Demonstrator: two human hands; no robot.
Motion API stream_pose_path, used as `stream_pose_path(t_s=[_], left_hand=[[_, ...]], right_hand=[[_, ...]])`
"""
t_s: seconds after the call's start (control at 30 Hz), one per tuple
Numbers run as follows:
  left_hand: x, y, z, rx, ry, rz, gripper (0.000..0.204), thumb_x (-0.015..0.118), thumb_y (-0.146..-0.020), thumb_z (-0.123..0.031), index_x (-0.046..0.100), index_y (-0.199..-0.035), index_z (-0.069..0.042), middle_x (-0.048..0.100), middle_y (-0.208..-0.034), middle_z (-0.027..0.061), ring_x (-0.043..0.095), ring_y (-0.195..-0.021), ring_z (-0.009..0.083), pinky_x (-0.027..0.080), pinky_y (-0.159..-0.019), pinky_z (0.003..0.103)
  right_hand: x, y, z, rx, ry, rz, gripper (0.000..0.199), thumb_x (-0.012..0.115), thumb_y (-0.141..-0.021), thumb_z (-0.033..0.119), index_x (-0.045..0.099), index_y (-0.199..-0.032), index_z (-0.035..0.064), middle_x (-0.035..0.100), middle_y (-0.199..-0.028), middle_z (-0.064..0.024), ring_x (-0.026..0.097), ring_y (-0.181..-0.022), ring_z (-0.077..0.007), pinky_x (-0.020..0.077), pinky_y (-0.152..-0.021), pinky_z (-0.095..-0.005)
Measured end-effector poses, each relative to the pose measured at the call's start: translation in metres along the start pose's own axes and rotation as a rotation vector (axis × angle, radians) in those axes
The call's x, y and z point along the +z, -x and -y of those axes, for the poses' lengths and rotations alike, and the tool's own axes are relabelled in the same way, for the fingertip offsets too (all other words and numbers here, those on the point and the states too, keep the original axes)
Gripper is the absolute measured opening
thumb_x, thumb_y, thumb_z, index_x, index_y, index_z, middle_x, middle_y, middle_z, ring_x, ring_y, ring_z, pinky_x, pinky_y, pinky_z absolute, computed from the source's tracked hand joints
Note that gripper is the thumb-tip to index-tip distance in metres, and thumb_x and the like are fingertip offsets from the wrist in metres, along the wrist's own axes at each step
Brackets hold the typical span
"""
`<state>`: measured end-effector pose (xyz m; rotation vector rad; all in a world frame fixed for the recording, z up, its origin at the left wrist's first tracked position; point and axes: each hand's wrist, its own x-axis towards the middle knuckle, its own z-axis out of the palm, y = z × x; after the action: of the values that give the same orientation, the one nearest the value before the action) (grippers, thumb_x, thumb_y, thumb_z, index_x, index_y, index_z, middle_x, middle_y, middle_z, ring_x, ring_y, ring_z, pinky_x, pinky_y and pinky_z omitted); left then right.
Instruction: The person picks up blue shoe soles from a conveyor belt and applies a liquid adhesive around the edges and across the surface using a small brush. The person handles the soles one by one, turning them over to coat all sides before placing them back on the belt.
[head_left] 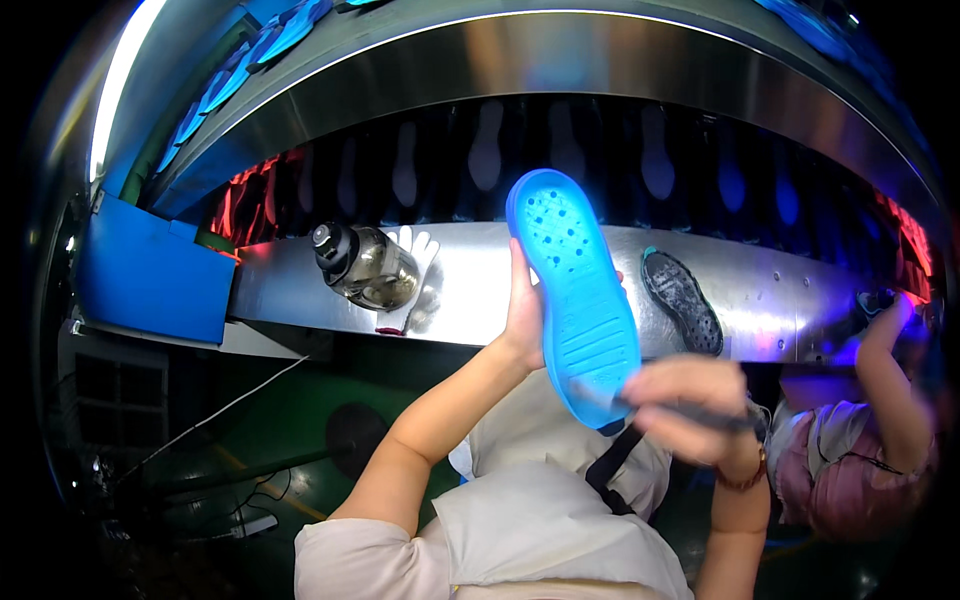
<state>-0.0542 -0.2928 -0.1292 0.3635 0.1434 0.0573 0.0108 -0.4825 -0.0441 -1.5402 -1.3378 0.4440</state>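
Observation:
A bright blue shoe sole (585, 310) is held up lengthwise over the bench edge, its holed end away from me and its ribbed end close. My left hand (526, 312) grips it from the left side and behind, with fingertips showing at the right edge. Closed around a slim dark-handled brush (700, 412), my right hand (690, 400) is at the near end of the sole. Motion blurs this hand and the brush tip, which seems to touch the sole's inner face. On the bench to the right lies a black sole-shaped piece (682, 302) with pale smears.
On the metal bench (470, 270) stand a clear bottle with a black lid (365, 265) and a white glove (415, 250) beside it. Behind runs a dark rack of upright soles (487, 150). A blue box (150, 270) is left; another person's arm (890, 390) reaches in at right.

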Motion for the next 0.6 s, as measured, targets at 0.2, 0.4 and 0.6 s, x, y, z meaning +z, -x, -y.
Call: stream_pose_path(t_s=[0.2, 0.4, 0.6], left_hand=[[0.023, 0.001, -0.005, 0.074, 0.078, 0.105, 0.091, 0.015, -0.074, -0.079, 0.035, -0.130, -0.009, 0.053, -0.111, 0.0211, 0.051, -0.105, 0.0367, 0.041, -0.090, 0.052], [0.027, 0.002, -0.020, 0.105, 0.042, 0.070, 0.093, 0.016, -0.074, -0.079, 0.036, -0.129, -0.007, 0.051, -0.114, 0.0215, 0.051, -0.106, 0.0355, 0.043, -0.089, 0.051], [0.037, 0.003, -0.032, 0.069, 0.094, 0.196, 0.090, 0.021, -0.077, -0.076, 0.036, -0.130, -0.005, 0.047, -0.121, 0.0217, 0.051, -0.107, 0.0359, 0.043, -0.089, 0.051]], right_hand=[[0.007, -0.006, 0.004, -0.028, -0.070, 0.055, 0.016, 0.066, -0.064, -0.003, 0.062, -0.080, -0.0025, 0.064, -0.084, -0.0173, 0.063, -0.081, -0.0276, 0.0496, -0.073, -0.0337], [0.000, 0.011, -0.008, 0.097, -0.170, -0.101, 0.020, 0.066, -0.064, -0.002, 0.065, -0.084, -0.0009, 0.065, -0.088, -0.0162, 0.063, -0.088, -0.0270, 0.0481, -0.082, -0.0362], [-0.001, 0.020, -0.030, 0.146, -0.639, -0.167, 0.017, 0.064, -0.066, -0.003, 0.063, -0.083, -0.0042, 0.064, -0.091, -0.0178, 0.057, -0.098, -0.0305, 0.0422, -0.090, -0.0403]])
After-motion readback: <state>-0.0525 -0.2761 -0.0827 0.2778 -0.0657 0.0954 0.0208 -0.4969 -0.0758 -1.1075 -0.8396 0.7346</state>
